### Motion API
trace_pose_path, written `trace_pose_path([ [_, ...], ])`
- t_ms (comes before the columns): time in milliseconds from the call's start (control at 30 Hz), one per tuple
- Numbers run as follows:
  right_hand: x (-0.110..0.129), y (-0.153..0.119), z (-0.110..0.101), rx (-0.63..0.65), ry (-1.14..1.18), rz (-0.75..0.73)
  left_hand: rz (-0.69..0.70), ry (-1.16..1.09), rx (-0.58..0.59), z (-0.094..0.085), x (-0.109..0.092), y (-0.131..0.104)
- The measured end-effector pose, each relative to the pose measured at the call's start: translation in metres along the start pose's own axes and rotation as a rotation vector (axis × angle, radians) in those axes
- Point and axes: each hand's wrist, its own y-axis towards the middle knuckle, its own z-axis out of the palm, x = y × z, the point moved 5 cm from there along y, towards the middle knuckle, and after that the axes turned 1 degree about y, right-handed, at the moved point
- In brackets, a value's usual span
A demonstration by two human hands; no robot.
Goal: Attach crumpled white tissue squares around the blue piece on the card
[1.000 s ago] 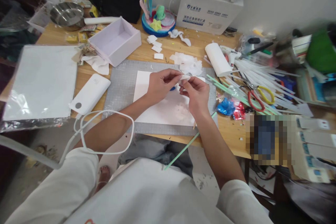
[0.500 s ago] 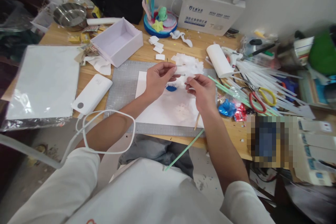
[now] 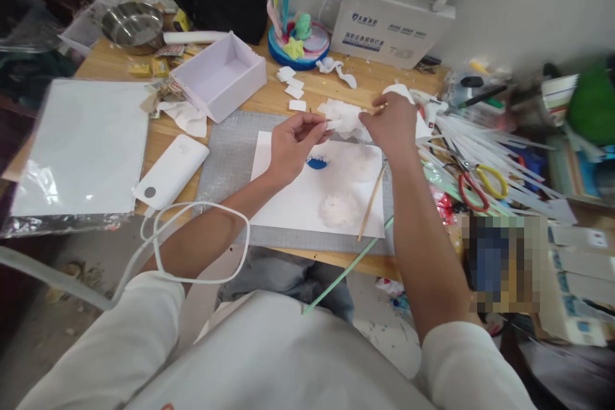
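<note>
My left hand [image 3: 295,144] is closed in a pinch above a white sheet [image 3: 288,205]. A small white piece [image 3: 333,123] pokes out from its fingertips; its kind is hard to make out. My right hand [image 3: 394,122] reaches palm down to the right edge of a pile of white, soft-looking scraps [image 3: 342,115], with thumb and fingers apart. It partly covers a white roll [image 3: 401,91]. On the sheet lie a blue oval with a white fringe [image 3: 316,163], a pale fluffy round tuft [image 3: 340,210] and a thin wooden stick [image 3: 371,202].
A grey cutting mat [image 3: 223,147] lies under the sheet. To the left are a white power bank [image 3: 173,170] with a cable and a lilac box [image 3: 221,80]. Scissors [image 3: 473,189] and many pale strips [image 3: 504,154] lie right. A green stick [image 3: 339,278] juts over the table's front edge.
My right hand has moved up and right, away from my left hand, to the white scraps and roll. My left hand stays nearly in place, still pinching. More of the sheet shows now.
</note>
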Motion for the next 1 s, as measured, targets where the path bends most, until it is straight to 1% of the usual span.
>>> trace_pose_path([
  [67,0.007,-0.017,-0.014,-0.126,0.042,-0.013,0.057,0.011,0.019,0.001,-0.001,-0.001],
  [100,0.01,-0.028,-0.02,-0.177,0.114,-0.021,0.09,0.028,0.03,0.001,-0.002,-0.002],
  [133,0.014,-0.04,-0.023,-0.178,0.229,-0.024,0.123,0.054,0.043,0.002,-0.003,-0.003],
  [167,0.017,-0.052,-0.022,-0.133,0.382,-0.004,0.154,0.086,0.055,0.003,-0.004,-0.005],
  [200,0.018,-0.064,-0.018,-0.039,0.559,0.063,0.18,0.119,0.065,0.004,-0.005,-0.006],
  [267,0.022,-0.086,-0.005,0.197,0.871,0.215,0.219,0.173,0.086,0.005,-0.006,-0.009],
  [300,0.024,-0.095,0.0,0.267,0.992,0.263,0.232,0.189,0.097,0.006,-0.007,-0.01],
  [333,0.026,-0.101,0.004,0.323,1.087,0.297,0.242,0.195,0.106,0.007,-0.008,-0.011],
  [400,0.029,-0.109,0.009,0.376,1.22,0.338,0.253,0.194,0.119,0.008,-0.008,-0.012],
  [500,0.029,-0.112,0.013,0.393,1.308,0.377,0.261,0.197,0.128,0.008,-0.01,-0.013],
  [733,0.029,-0.116,0.015,0.38,1.346,0.412,0.29,0.23,0.158,0.01,-0.014,-0.015],
  [900,0.027,-0.115,0.015,0.343,1.311,0.405,0.264,0.236,0.189,0.012,-0.011,-0.015],
  [1000,0.025,-0.115,0.016,0.329,1.301,0.386,0.219,0.229,0.21,0.013,-0.007,-0.015],
])
